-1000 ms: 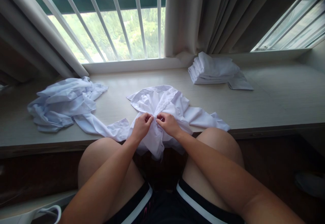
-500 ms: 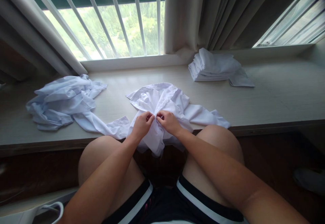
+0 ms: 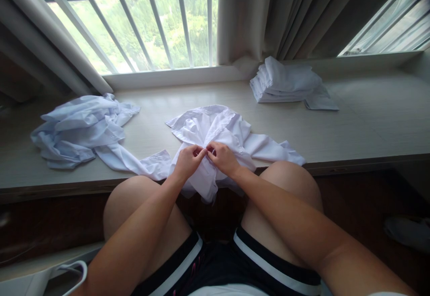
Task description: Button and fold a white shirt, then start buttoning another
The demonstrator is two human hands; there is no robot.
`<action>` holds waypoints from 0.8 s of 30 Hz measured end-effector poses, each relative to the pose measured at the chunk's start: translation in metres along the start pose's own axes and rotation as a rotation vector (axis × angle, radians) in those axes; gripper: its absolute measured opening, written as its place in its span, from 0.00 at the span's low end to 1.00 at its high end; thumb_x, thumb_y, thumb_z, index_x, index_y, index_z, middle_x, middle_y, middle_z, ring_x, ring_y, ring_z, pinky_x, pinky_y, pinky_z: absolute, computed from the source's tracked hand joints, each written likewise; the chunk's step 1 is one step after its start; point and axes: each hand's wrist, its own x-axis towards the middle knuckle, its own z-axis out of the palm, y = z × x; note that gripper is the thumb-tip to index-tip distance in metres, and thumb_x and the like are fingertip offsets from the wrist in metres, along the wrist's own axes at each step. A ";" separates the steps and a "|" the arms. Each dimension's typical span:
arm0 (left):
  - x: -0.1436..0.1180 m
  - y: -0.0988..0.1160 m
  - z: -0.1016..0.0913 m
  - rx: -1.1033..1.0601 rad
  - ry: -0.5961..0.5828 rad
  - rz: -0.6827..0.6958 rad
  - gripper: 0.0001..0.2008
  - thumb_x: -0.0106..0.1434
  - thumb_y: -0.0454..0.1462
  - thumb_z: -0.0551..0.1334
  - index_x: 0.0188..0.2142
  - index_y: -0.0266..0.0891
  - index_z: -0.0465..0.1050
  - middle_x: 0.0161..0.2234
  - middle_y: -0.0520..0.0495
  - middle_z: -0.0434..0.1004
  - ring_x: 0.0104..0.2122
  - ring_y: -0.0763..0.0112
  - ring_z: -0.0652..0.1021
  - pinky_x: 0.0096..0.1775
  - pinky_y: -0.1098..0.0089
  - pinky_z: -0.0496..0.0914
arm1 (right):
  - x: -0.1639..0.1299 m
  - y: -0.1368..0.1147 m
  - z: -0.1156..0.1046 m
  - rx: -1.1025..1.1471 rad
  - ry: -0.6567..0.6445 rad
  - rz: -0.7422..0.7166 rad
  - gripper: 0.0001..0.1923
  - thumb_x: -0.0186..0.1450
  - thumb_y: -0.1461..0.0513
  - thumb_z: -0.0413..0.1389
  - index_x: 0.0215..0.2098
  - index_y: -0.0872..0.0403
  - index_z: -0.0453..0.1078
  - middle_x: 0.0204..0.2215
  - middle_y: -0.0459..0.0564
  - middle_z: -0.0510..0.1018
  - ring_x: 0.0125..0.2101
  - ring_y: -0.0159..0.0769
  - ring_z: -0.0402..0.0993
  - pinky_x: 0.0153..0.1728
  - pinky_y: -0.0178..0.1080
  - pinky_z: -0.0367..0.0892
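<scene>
A: Shirt (image 3: 215, 130) on ledge (image 3: 352, 126), hem hanging off edge. Hands?
B: L hand (image 3: 187, 162) + R hand (image 3: 222, 158) both pinched on front placket, touching — prob. lining up edges w/ button.

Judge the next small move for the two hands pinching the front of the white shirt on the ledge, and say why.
Probably finishing this fastening, then shifting both hands down the front. The left hand and right hand meet fingertip to fingertip at the middle of the crumpled white cotton shirt, whose lower part hangs loose over the pale wooden ledge edge. No button is clearly visible.
</scene>
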 end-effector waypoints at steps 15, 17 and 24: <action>0.002 -0.004 0.004 0.017 -0.005 -0.009 0.14 0.67 0.42 0.59 0.31 0.38 0.80 0.31 0.47 0.82 0.31 0.68 0.77 0.36 0.69 0.65 | -0.001 -0.003 -0.001 0.025 -0.021 -0.017 0.03 0.70 0.62 0.59 0.38 0.53 0.71 0.34 0.46 0.78 0.34 0.33 0.72 0.39 0.34 0.63; 0.003 -0.005 0.004 -0.005 0.000 -0.021 0.14 0.67 0.42 0.59 0.31 0.38 0.80 0.31 0.47 0.83 0.31 0.68 0.77 0.36 0.69 0.66 | 0.000 -0.004 -0.002 0.072 -0.027 -0.008 0.02 0.69 0.63 0.60 0.39 0.53 0.71 0.34 0.46 0.78 0.34 0.33 0.73 0.40 0.34 0.65; 0.003 -0.007 0.006 -0.064 0.004 -0.040 0.14 0.67 0.43 0.59 0.31 0.38 0.79 0.30 0.48 0.81 0.30 0.69 0.77 0.35 0.71 0.67 | 0.001 -0.005 -0.007 0.189 -0.043 0.015 0.07 0.67 0.65 0.59 0.44 0.52 0.72 0.34 0.44 0.79 0.32 0.31 0.73 0.40 0.34 0.68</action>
